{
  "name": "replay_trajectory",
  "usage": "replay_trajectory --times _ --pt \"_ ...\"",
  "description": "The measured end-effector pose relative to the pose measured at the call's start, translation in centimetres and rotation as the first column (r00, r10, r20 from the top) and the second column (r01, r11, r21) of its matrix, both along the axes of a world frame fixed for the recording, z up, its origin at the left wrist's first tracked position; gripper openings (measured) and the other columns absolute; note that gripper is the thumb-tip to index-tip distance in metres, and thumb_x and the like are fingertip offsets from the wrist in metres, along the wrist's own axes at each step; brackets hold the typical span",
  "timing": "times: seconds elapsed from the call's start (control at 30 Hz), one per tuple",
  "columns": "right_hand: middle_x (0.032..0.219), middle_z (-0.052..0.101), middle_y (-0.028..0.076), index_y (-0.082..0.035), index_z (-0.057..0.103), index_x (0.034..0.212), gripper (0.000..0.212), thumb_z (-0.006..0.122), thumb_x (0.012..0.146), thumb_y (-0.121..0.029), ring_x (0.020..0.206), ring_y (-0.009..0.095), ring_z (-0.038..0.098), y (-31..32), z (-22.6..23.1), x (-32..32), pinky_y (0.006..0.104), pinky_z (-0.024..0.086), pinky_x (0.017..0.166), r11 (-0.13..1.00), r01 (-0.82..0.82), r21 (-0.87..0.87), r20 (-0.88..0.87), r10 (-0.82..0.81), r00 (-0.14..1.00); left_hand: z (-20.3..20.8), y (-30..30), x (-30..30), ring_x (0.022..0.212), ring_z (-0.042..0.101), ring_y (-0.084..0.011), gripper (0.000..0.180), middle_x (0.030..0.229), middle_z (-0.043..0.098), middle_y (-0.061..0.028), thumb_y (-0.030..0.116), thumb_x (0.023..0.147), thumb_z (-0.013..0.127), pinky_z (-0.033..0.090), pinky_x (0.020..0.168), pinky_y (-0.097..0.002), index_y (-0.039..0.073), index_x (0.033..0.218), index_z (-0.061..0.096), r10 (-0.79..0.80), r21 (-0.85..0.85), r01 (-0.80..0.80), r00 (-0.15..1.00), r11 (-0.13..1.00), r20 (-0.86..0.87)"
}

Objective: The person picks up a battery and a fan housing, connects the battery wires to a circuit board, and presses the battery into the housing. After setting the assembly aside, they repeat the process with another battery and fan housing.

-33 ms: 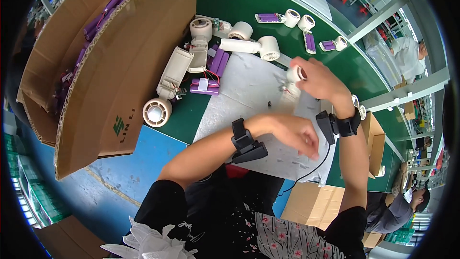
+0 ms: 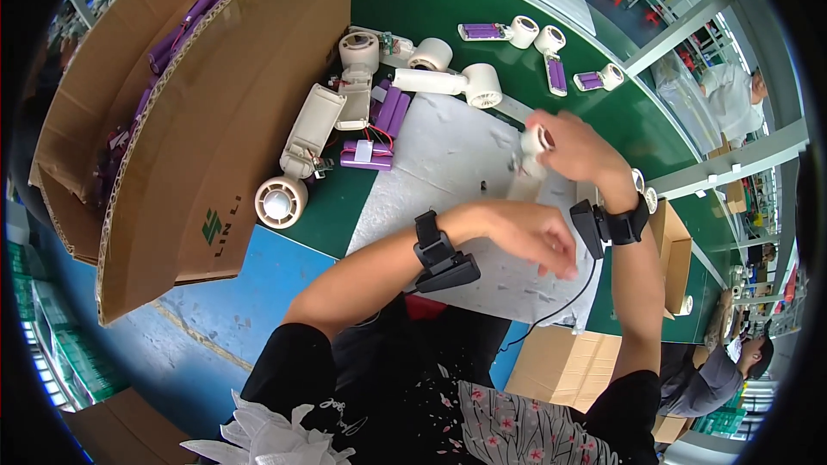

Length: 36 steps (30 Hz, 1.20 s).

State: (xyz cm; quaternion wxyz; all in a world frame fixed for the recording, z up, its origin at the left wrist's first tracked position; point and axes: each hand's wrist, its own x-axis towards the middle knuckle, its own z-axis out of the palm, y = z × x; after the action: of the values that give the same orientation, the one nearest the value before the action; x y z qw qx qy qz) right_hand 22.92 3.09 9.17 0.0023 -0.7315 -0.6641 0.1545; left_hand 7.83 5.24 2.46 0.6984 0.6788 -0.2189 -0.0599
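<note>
My right hand is closed around the round head of a white handheld fan housing, above the far right part of the grey work mat. The hand hides part of the housing, and its lower end is blurred. Closer to me, my left hand hovers over the mat with loosely bent fingers apart and nothing visible in them. A whole white handheld fan lies at the mat's far edge. To its left, purple battery packs with red wires lie beside an opened fan shell.
A tall cardboard box holding purple battery packs stands at the left. Several fans with exposed purple batteries lie on the green table at the back. At the right are a smaller open carton and a seated person.
My left hand's fingers have straightened a little and shifted slightly. My right hand and the fan housing in it have moved slightly, and the housing's tilt has changed.
</note>
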Motion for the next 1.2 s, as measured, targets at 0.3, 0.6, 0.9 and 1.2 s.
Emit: replay_trajectory --times 0.3,0.6,0.9,1.2 --pt "0.077 0.058 0.009 -0.009 0.056 0.118 0.046 0.072 0.075 -0.015 0.07 0.023 0.056 -1.6 -0.2 3.2 0.0348 0.046 0.065 0.991 0.045 -0.124 -0.107 -0.058 0.993 -2.1 1.5 0.9 0.086 0.064 -0.0278 0.023 0.095 0.065 -0.0122 0.015 0.075 0.073 0.051 0.073 -0.0356 0.008 0.096 0.068 0.765 0.372 -0.835 0.533 0.406 0.361" --pt "0.078 0.057 0.008 -0.008 0.057 0.118 0.047 0.072 0.075 -0.014 0.073 0.022 0.056 -1.7 0.2 3.5 0.0344 0.046 0.068 0.991 0.061 -0.116 -0.114 -0.075 0.991 -3.2 2.1 0.9 0.095 0.062 -0.0321 0.038 0.107 0.06 -0.0135 0.01 0.071 0.074 0.05 0.082 -0.0406 0.012 0.107 0.064 0.78 0.438 -0.809 0.545 0.393 0.307" --pt "0.086 0.06 0.01 -0.009 0.059 0.116 0.047 0.071 0.07 -0.008 0.08 0.025 0.059 -2.7 1.3 3.2 0.0355 0.047 0.072 0.979 0.056 -0.196 -0.077 -0.072 0.994 -2.7 1.2 1.1 0.093 0.064 -0.0345 0.038 0.104 0.063 -0.0128 0.012 0.075 0.072 0.05 0.082 -0.0432 0.014 0.111 0.062 0.736 0.505 -0.723 0.638 0.472 0.225" --pt "0.098 0.065 0.014 -0.007 0.061 0.116 0.05 0.07 0.066 -0.008 0.085 0.028 0.062 -2.1 1.4 3.9 0.0391 0.049 0.078 0.996 -0.016 -0.082 0.119 0.026 0.993 -4.1 0.8 1.6 0.095 0.064 -0.033 0.03 0.103 0.063 -0.0111 0.016 0.077 0.071 0.051 0.08 -0.0446 0.013 0.105 0.062 0.699 0.469 -0.732 0.655 0.494 0.286"
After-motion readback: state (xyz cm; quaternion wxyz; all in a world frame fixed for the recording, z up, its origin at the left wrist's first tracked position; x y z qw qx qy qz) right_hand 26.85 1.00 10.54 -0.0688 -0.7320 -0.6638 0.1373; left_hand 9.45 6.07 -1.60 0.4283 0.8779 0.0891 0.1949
